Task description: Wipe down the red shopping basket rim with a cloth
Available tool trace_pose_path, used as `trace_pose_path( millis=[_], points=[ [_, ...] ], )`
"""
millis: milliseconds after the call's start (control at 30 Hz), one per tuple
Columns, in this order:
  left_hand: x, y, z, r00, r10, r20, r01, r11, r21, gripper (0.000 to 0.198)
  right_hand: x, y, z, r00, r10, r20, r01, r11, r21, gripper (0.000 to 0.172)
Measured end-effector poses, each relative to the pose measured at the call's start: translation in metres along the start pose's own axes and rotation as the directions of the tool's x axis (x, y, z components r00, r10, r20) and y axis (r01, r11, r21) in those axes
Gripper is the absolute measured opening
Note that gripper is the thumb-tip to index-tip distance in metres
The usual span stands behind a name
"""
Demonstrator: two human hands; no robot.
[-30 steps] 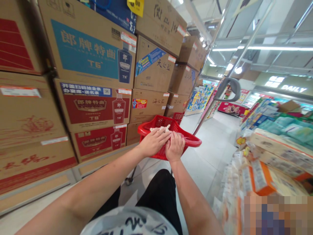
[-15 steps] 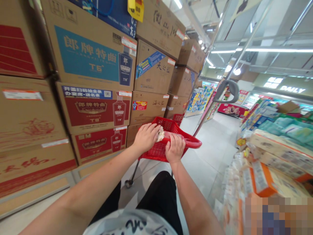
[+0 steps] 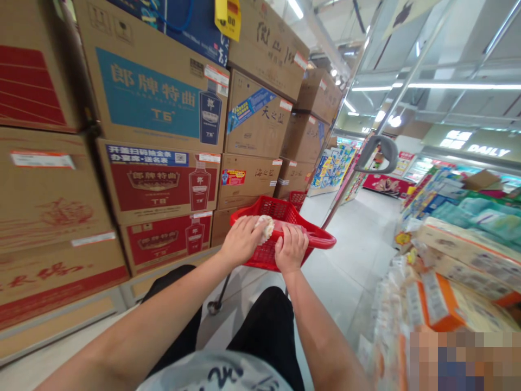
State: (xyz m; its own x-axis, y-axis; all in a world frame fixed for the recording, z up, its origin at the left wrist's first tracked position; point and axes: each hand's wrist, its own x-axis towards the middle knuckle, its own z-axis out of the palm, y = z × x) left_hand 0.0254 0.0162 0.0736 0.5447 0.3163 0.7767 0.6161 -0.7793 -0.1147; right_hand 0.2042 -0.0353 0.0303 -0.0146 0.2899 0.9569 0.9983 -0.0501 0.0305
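Note:
A red plastic shopping cart (image 3: 266, 255) stands in front of me, its handle (image 3: 319, 238) running across towards the right. My right hand (image 3: 291, 247) is closed around the middle of that handle. At the handle's left part, my left hand (image 3: 243, 239) is curled round a crumpled whitish cloth (image 3: 266, 228) and presses it against the bar. Part of the cloth is hidden under my fingers.
Stacked cardboard cartons (image 3: 163, 179) form a wall on my left. To the right, packaged goods (image 3: 464, 255) are piled beside the pale floor (image 3: 350, 239). A metal pole with a grey loop handle (image 3: 376, 153) rises past the cart. A pixelated patch covers the lower right corner.
My left hand has slid a little left along the handle with the cloth, and more of the cloth shows. My right hand stays on the handle.

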Motion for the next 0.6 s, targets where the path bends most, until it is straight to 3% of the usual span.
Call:
trace_pose_path(
  millis=[100,233,433,600],
  points=[
    [-0.003,0.003,0.001,0.997,0.069,0.018,-0.069,0.998,-0.003,0.047,-0.001,-0.001,0.002,1.0,0.004,0.005,-0.004,1.0,0.002,0.036],
    [-0.001,0.006,0.002,0.997,-0.079,0.009,0.079,0.997,0.016,0.045,-0.002,0.0,0.003,1.0,0.003,0.005,-0.003,1.0,0.01,0.036],
    [-0.002,0.015,0.004,0.997,0.081,-0.007,-0.081,0.996,-0.023,0.045,-0.002,0.001,0.003,1.0,0.014,0.025,-0.015,1.0,0.026,0.037],
    [0.013,0.017,0.0,0.997,-0.075,0.005,0.075,0.995,-0.059,0.059,0.0,0.001,0.0,1.0,0.006,0.003,-0.006,1.0,0.02,0.035]
  ],
)
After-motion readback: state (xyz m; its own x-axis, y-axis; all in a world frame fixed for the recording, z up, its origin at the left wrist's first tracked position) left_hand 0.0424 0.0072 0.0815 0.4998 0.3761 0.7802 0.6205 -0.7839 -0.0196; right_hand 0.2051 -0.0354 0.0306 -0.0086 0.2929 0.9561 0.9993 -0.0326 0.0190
